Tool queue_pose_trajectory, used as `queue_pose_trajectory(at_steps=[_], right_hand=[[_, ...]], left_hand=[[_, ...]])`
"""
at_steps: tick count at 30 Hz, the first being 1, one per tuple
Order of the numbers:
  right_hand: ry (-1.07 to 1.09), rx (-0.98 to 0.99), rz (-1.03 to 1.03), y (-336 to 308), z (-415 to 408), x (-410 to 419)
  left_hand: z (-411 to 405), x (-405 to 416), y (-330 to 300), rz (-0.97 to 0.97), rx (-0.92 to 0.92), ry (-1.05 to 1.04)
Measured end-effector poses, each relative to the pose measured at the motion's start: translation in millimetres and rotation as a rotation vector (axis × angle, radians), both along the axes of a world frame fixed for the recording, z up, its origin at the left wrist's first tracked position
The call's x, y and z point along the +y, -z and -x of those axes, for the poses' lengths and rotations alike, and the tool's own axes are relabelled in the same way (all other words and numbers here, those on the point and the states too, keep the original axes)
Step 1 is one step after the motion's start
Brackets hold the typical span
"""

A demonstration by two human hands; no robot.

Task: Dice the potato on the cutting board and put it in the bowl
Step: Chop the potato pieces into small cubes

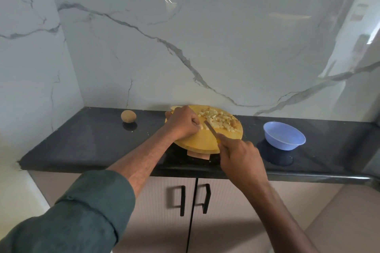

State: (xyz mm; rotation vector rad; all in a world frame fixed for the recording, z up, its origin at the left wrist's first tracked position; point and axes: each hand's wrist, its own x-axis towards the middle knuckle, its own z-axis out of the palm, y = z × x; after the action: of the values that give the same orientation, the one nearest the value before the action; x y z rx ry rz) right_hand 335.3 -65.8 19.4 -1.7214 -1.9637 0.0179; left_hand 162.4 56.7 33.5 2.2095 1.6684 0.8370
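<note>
Head view shows the left hand [183, 123] pinching a small, firm, wet-slick potato piece [201, 127] mid cutting board [205, 139], the right hand [240, 156] gripping the knife [211, 130], dice [220, 121] heaped behind, bowl [284, 135] right of the board.

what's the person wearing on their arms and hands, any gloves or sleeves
No gloves, rings or watch show: both the left hand and the right hand are bare. The left arm has a dark green sleeve, rolled or pushed up toward the elbow, with a stitched cuff. The right forearm is bare as far as the frame shows.
</note>
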Motion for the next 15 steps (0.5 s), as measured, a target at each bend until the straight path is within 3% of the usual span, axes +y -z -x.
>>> queue_pose_trajectory(at_steps=[5, 15], right_hand=[[-0.016, 0.037, -0.041, -6, 9, 6], [-0.005, 0.022, 0.005, -2, 29, 17]], left_hand=[[-2, -4, -3, -0.027, 0.095, -0.050], [0, 1, 3, -0.047, 0.076, -0.075]])
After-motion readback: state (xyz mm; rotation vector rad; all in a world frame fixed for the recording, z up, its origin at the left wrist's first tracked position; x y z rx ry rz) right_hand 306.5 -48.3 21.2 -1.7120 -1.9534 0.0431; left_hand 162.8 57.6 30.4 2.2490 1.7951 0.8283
